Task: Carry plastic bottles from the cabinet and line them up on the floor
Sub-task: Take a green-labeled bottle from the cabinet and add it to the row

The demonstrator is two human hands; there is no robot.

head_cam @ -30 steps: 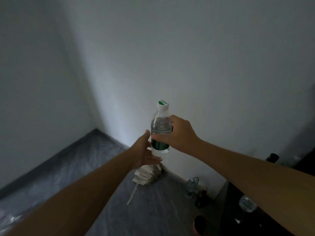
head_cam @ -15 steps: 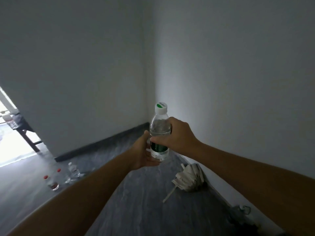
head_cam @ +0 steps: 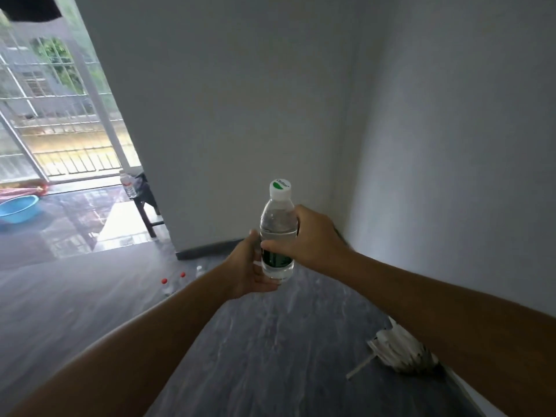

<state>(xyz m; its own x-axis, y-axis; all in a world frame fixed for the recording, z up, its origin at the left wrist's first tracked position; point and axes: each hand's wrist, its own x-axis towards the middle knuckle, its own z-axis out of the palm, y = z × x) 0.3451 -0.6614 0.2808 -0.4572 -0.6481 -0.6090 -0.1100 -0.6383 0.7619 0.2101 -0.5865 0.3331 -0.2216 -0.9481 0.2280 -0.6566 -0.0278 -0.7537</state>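
Observation:
A clear plastic water bottle (head_cam: 277, 221) with a white and green cap and a green label stands upright in mid-air before me. My right hand (head_cam: 313, 239) grips its middle from the right. My left hand (head_cam: 249, 269) cups its lower part and base from the left, fingers curled under it. Far off on the dark floor stand a few small bottles (head_cam: 173, 281), two with red caps and one with a white cap, partly hidden behind my left forearm. The cabinet is out of view.
A white folded mop head (head_cam: 400, 353) with a stick lies against the right wall. A dark stool (head_cam: 147, 206) carrying a clear bottle (head_cam: 129, 185) stands by the balcony doorway. A blue basin (head_cam: 19, 207) sits at the far left. Grey walls meet in a corner ahead.
My view has swung left: the doorway, balcony and basin have come into sight and the mop has slid to the lower right. Both hands keep the same hold on the bottle.

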